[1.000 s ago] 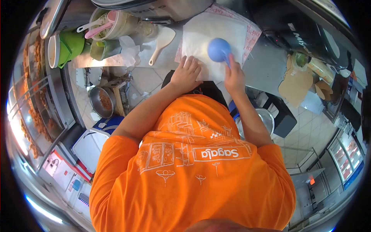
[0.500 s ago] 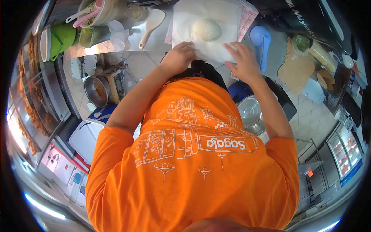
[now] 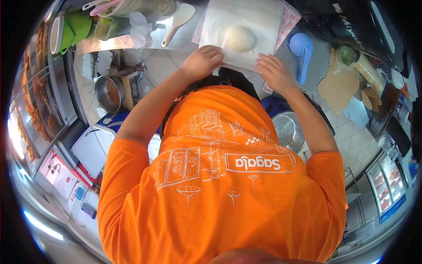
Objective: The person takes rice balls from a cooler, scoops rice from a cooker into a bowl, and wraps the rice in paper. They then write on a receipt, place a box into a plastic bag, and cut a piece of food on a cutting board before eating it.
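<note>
- In the head view, the blue scoop (image 3: 302, 48) is no longer in the person's grasp over the paper; it lies on the desk (image 3: 321, 52) at the upper right, its handle pointing down the frame.
- That leaves a rounded white mound (image 3: 241, 38), cooked rice by the look of it, uncovered on the white paper (image 3: 220, 20) at upper centre, and frees both hands for the sheet.
- The left hand (image 3: 203, 63) has its fingers curled at the paper's lower left corner. The right hand (image 3: 277, 72) has come to the lower right corner with fingers stretched out. The thumbs are hidden, so I cannot tell whether either hand pinches the sheet.
- The paper's near edge reaches the desk's front edge and seems to overhang it, though the lens bends things too much to be sure.
- To the left, the white paddle (image 3: 181, 21) lies near the pink-printed paper (image 3: 286, 26), which shows beneath the white sheet on both sides.
- On the right, the scoop sits just beside the paper; a strip of desk shows between it and the brown sheets (image 3: 340, 86). The black appliance (image 3: 351, 24) bounds the upper right.
</note>
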A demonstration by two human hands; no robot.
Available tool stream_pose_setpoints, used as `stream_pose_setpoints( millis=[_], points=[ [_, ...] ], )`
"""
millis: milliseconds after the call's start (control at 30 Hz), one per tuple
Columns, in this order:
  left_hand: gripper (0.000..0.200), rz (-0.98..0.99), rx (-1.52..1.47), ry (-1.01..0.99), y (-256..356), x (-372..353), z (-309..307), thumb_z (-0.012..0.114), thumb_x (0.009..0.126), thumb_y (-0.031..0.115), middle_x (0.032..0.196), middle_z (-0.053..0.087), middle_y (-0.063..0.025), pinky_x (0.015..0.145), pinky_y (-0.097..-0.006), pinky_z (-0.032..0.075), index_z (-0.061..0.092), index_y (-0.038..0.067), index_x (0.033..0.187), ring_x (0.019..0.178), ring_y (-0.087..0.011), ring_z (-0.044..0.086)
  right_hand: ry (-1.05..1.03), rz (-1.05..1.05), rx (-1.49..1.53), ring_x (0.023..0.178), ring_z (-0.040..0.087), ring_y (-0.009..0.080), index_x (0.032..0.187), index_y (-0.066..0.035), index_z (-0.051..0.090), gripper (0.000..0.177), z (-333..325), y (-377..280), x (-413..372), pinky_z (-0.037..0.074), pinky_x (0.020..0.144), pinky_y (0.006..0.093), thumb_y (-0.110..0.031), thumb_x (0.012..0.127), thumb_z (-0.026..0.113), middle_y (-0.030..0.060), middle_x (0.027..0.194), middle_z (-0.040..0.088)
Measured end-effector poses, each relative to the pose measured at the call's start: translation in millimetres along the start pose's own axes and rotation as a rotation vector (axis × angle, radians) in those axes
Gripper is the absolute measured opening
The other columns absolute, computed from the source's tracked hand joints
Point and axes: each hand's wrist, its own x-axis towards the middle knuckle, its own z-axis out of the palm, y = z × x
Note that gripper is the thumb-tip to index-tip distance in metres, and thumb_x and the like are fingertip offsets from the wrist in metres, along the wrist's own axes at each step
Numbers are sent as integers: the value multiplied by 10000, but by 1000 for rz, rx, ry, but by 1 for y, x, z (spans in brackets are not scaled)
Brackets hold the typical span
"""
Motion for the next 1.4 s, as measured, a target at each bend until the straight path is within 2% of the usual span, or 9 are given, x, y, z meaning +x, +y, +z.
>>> stream_pose_setpoints(
  millis=[133,200,533,900,933,1033,1267,1333,1400],
  points=[
    [207,-359,-106,-109,-9,13,4,648,940,246,973,690,-165,757,-472,519,583,52,976,917,-378,655,87,265,175,1044,657,340,1016,-64,648,161,21,4,12,511,907,463,-202,954,595,128,1013,712],
    [254,-703,-33,-54,-16,45,7,618,968,305,825,685,-183,687,-482,515,568,56,976,783,-400,657,39,956,228,910,673,420,1010,-79,643,268,18,7,45,538,808,485,-316,1006,518,191,909,712],
    [317,-941,13,-20,-29,69,21,652,936,369,766,713,-103,716,-439,506,609,57,977,736,-333,675,14,1055,-83,839,663,418,926,-96,686,342,30,8,75,483,748,538,-390,977,520,194,838,698],
    [215,-398,465,141,-69,104,17,679,842,175,1050,665,-50,894,-452,452,632,109,1041,1048,-280,605,364,515,-492,1051,610,289,1289,-155,596,473,19,53,96,439,953,447,-216,835,715,63,1072,664],
    [301,-258,450,69,-76,109,13,641,842,148,1166,608,-137,977,-466,422,602,58,1127,1146,-335,554,226,481,-300,1260,484,378,1136,-85,662,366,-4,44,105,399,1036,482,-131,774,693,185,1302,543],
    [403,-79,374,-73,-88,123,-1,604,835,105,1311,540,-208,1082,-492,349,564,15,1226,1298,-365,457,151,234,-420,1150,559,377,1121,-53,638,372,-5,60,106,461,965,454,-69,751,671,197,1261,544],
    [471,-325,131,-334,-76,134,-42,614,851,148,1332,534,-201,1081,-500,350,520,33,1298,1304,-361,457,197,600,111,1117,576,422,1140,-25,611,281,-36,36,121,475,954,453,-85,865,614,224,1267,547],
    [513,-395,66,-400,-74,128,-49,625,859,191,1373,515,-203,1102,-499,335,506,36,1333,1336,-357,435,46,822,390,997,626,268,1171,-111,645,355,-35,47,109,487,913,395,-162,827,714,53,1023,673],
    [162,-93,185,-238,-72,97,-43,655,835,109,1071,652,-30,924,-447,461,644,101,996,1036,-261,607,41,657,233,979,629,252,1094,-97,660,272,-33,35,85,499,879,375,-135,827,696,40,1003,672]
  ],
)
